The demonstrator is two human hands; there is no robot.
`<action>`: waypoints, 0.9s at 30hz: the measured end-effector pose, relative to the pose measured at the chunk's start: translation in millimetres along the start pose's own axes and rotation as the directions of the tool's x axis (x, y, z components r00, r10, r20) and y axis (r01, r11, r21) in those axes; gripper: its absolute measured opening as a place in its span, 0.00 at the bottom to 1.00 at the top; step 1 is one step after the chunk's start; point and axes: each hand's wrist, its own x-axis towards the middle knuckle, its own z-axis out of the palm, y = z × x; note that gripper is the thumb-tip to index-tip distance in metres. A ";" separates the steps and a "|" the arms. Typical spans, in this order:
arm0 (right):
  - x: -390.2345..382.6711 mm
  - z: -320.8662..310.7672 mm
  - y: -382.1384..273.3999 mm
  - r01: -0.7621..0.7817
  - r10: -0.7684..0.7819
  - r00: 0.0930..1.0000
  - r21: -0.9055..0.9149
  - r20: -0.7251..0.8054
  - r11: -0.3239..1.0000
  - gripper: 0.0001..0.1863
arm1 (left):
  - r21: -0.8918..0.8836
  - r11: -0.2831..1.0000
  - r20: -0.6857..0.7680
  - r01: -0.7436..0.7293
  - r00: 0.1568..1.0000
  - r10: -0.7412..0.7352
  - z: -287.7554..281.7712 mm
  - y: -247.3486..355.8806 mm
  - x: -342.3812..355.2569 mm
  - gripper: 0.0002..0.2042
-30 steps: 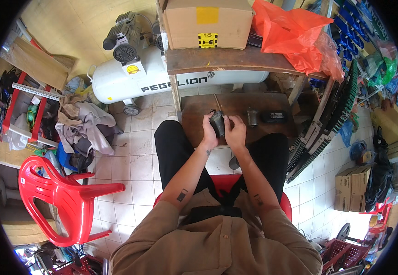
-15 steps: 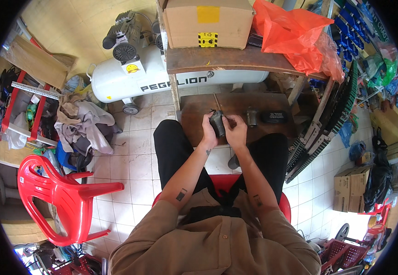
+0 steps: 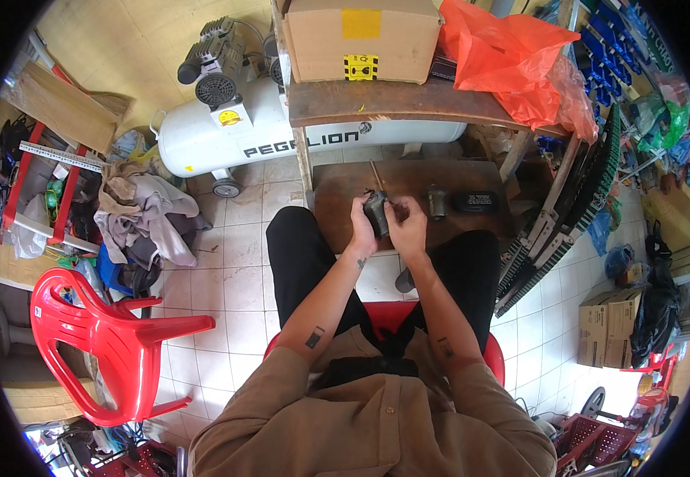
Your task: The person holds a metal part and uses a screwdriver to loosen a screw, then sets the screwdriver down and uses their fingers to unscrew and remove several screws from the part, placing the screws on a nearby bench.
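Note:
My left hand (image 3: 363, 230) is wrapped round a dark grey-green, tapered handle-like housing (image 3: 376, 212), holding it upright over the low brown bench. Close against its right side is my right hand (image 3: 408, 229), its thumb and fingertips pinched together; what they grip, if anything, is too small to make out. A thin rod-shaped thing (image 3: 375, 176) lies on the bench just beyond the housing. To the right stand a smaller grey-green cylindrical piece (image 3: 438, 204) and a flat black rounded case (image 3: 476, 202).
The low brown bench (image 3: 333, 226) is before my knees. Above it, a wooden shelf (image 3: 345, 103) carries a cardboard box (image 3: 361, 36) and an orange plastic bag (image 3: 504, 63). Behind is a white air compressor (image 3: 202, 143). A red plastic chair (image 3: 114, 342) is at left, long dark toothed strips (image 3: 555, 222) at right.
My right hand's fingers have shifted slightly beside the housing. My left hand and the things on the bench stay in place.

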 end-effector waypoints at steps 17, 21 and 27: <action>0.7 0.8 8.1 0.044 -0.047 0.999 -0.102 -0.021 0.994 0.13 | -0.014 1.000 0.014 0.010 1.000 -0.010 -4.1 -1.4 2.9 0.16; 1.4 0.7 5.3 0.023 -0.025 1.000 -0.144 -0.014 0.989 0.13 | -0.009 1.000 -0.011 0.022 1.000 -0.022 0.2 1.8 -2.0 0.16; -0.6 0.1 -2.8 -0.007 0.007 1.000 -0.062 -0.002 0.998 0.14 | -0.008 1.000 -0.025 0.003 1.000 -0.003 1.3 1.8 -1.5 0.15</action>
